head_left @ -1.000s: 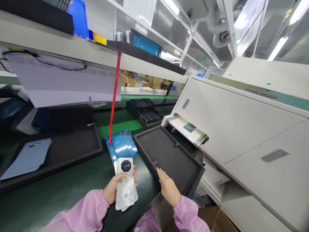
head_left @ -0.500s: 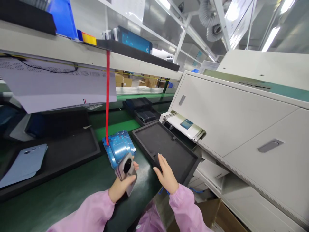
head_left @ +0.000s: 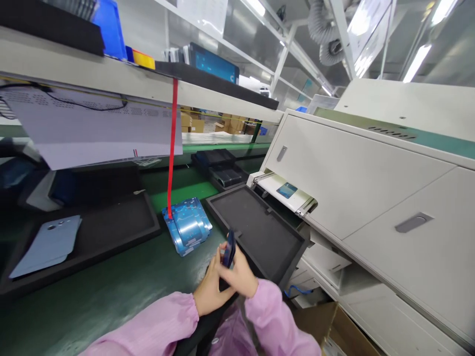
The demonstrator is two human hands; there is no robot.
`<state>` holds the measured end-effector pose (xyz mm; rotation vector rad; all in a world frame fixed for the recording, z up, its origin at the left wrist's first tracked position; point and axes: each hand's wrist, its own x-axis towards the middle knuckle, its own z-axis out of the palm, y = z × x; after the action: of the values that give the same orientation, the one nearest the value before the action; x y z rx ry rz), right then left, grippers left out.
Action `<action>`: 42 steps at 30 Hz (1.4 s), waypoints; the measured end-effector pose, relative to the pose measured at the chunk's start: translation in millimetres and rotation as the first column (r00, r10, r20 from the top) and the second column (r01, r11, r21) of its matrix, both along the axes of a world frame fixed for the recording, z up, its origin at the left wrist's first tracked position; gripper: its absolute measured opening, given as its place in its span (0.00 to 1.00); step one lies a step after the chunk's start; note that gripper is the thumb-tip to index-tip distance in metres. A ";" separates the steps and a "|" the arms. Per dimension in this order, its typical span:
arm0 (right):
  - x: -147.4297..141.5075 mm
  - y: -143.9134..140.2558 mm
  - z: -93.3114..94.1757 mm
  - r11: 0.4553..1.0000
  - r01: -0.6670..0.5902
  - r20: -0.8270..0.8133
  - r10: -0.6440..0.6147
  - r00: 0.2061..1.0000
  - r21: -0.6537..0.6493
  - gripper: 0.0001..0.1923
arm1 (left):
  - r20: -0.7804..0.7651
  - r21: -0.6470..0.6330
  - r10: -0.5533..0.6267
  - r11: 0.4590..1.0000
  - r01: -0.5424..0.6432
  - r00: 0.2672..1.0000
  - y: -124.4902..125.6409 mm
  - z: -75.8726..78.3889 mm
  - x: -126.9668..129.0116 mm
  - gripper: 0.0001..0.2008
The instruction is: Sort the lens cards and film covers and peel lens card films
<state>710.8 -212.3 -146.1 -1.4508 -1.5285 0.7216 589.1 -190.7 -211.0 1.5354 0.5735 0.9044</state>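
Observation:
My left hand [head_left: 211,292] and my right hand [head_left: 240,275] come together low in the middle of the head view. Fingers of both are closed around a phone [head_left: 229,248], which stands on edge and shows a dark blue side. My fingers hide its lower part, so I cannot tell whether a second one is in the grip. Just beyond my left hand lies a pile of shiny blue printed sheets [head_left: 188,223] on the green bench. A dark foam tray [head_left: 256,222] is right behind my right hand.
Pale blue phone panels [head_left: 52,242] lie in a black tray [head_left: 122,217] at left. A red strap [head_left: 172,148] hangs from the shelf [head_left: 222,99]. At right stands a white machine [head_left: 352,183] whose short conveyor [head_left: 270,184] carries a blue piece. A cardboard box [head_left: 315,321] sits below.
My left hand has moved right with the phone, turning it edge-on. My right hand, open before, has come in from the right and closed on the phone too.

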 end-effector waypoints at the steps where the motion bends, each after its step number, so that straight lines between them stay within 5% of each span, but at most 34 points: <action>1: 11.5 13.9 16.4 0.998 -0.006 -0.023 0.004 1.000 -0.069 0.28 | -0.017 0.000 0.003 1.000 -0.003 1.000 0.7 -0.5 -2.0 0.47; 4: 46.7 69.7 56.0 0.934 0.039 -0.067 -0.067 0.996 -0.355 0.24 | -0.035 -0.021 0.033 0.999 -0.034 0.999 6.6 -4.0 -5.2 0.44; 6: 62.9 110.9 66.3 0.891 0.066 -0.023 -0.085 0.996 -0.450 0.18 | -0.008 -0.075 0.072 0.995 -0.072 0.997 12.8 -5.9 -4.5 0.39; 10: 69.8 177.7 54.9 0.815 0.129 0.141 -0.058 0.988 -0.565 0.12 | 0.035 -0.186 0.115 0.977 -0.107 0.993 23.7 -5.0 -1.0 0.33; 14: 60.3 212.2 36.2 0.790 0.179 0.303 0.008 0.953 -0.586 0.15 | 0.059 -0.173 0.107 0.980 -0.096 0.992 28.4 -3.0 0.8 0.28; 19: 53.1 217.6 27.8 0.855 0.172 0.438 0.070 0.896 -0.488 0.14 | 0.063 -0.069 0.157 0.986 -0.153 0.986 31.0 -1.2 -0.9 0.23; 23: 54.5 207.3 32.3 0.918 0.159 0.507 0.053 0.860 -0.365 0.19 | 0.080 -0.021 0.321 0.947 -0.321 0.944 37.7 3.1 -14.4 0.21; 28: 43.0 180.8 43.9 0.968 0.183 0.569 -0.053 0.821 -0.174 0.24 | 0.081 0.035 0.585 0.807 -0.589 0.807 54.3 5.0 -47.9 0.23; 33: -7.6 148.6 32.5 0.986 0.144 0.521 -0.165 0.837 0.081 0.23 | 0.016 0.046 0.726 0.686 -0.726 0.687 73.7 -5.9 -68.5 0.26; 36: -40.4 150.8 9.3 0.993 0.110 0.525 -0.078 0.847 -0.031 0.28 | -0.041 0.039 0.744 0.669 -0.742 0.667 86.5 -12.9 -69.9 0.28; 39: -57.0 170.4 -9.9 0.957 0.216 0.546 -0.079 0.834 -0.191 0.48 | -0.093 0.084 0.739 0.673 -0.735 0.667 96.3 -13.5 -69.8 0.29; 42: -57.4 190.7 -16.0 0.904 0.305 0.552 -0.096 0.829 -0.301 0.57 | -0.151 0.182 0.710 0.704 -0.686 0.688 99.4 -8.7 -69.9 0.28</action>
<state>653.3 -21.5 -162.1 -2.2146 -1.6501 0.5238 519.1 -91.3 -219.7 1.5296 1.3541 1.3754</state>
